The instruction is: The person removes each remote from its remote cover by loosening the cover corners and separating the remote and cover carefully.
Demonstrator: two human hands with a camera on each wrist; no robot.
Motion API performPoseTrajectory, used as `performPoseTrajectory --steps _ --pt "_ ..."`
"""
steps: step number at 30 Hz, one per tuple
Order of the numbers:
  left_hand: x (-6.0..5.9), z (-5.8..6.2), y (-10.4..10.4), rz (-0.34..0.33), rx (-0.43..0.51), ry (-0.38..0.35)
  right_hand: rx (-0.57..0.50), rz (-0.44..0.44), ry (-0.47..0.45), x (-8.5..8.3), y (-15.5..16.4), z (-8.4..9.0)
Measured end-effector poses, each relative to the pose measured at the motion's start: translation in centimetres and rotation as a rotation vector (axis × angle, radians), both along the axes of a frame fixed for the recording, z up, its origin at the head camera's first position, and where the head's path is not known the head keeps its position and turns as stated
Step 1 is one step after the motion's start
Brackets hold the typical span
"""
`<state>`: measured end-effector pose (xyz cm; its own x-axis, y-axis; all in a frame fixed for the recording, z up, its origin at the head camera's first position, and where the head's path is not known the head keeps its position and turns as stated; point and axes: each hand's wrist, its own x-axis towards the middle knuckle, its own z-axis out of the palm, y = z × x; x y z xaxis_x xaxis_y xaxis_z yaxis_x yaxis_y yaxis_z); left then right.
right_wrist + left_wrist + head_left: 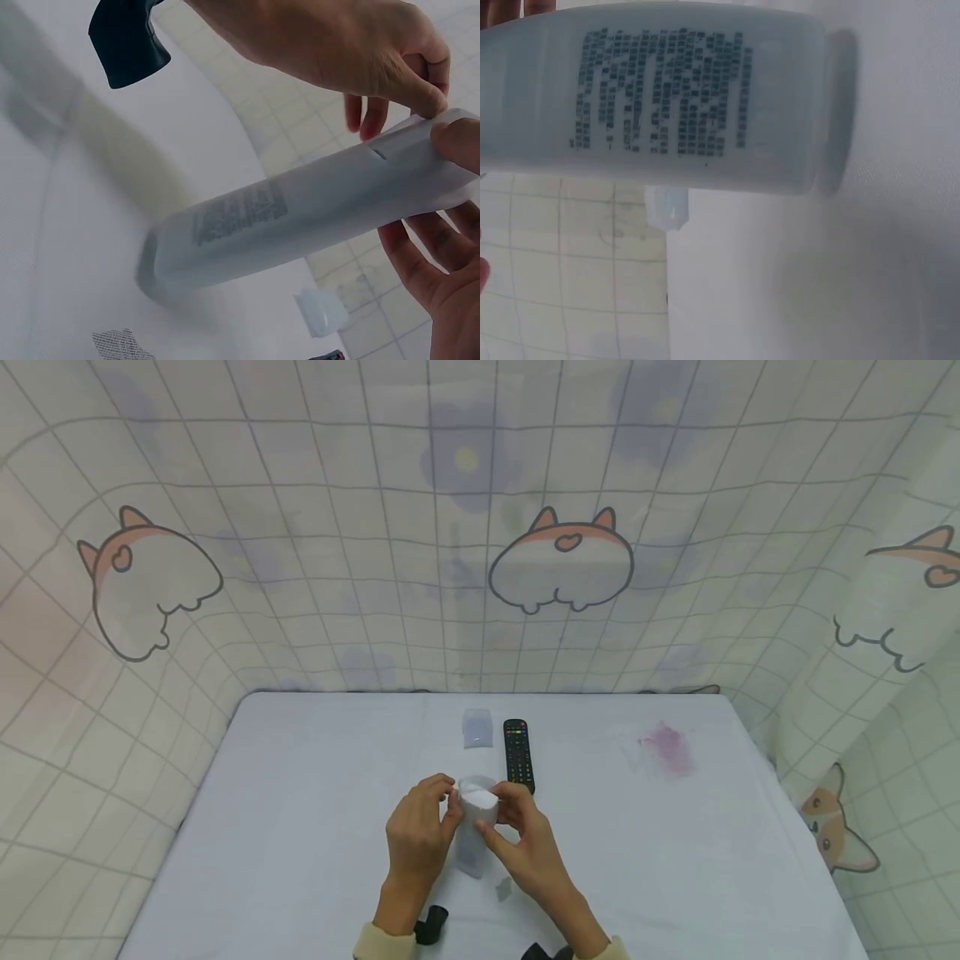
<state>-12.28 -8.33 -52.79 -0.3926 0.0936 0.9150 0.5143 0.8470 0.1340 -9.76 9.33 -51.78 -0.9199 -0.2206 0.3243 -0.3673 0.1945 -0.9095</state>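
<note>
A tall, pale translucent bottle (470,852) stands slightly tilted between the two hands, its base close over the table. Dark rows of printed text cover part of its side (664,94). Thin film-like material surrounds its upper end (450,187), and a white round surface shows at the top in the head view. My right hand (527,843) grips the upper end, thumb in front and fingers behind. With thumb and fingertips, my left hand (422,831) pinches the edge of that same end from the other side. Fingertips (502,9) appear at the left wrist view's upper left corner.
A black remote control (518,753) lies behind the right hand. Left of it sits a small translucent pale-blue piece (477,728). A small printed scrap (504,888) lies near the right forearm. Black devices (431,925) sit by the wrists. Pink stain (670,747) at right.
</note>
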Motion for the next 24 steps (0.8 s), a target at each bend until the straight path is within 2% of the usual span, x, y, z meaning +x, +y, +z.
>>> performPoseTrajectory --steps 11,16,24 --pt "0.56 -0.32 0.10 0.012 0.027 -0.140 0.041 -0.013 0.005 0.39 0.47 0.05" --pt "0.80 -0.49 0.27 -0.002 0.052 -0.167 0.037 0.000 0.011 0.39 0.61 -0.21" --pt "1.02 -0.77 0.32 -0.002 0.127 -0.197 -0.015 0.041 0.091 0.22 0.90 -0.86"
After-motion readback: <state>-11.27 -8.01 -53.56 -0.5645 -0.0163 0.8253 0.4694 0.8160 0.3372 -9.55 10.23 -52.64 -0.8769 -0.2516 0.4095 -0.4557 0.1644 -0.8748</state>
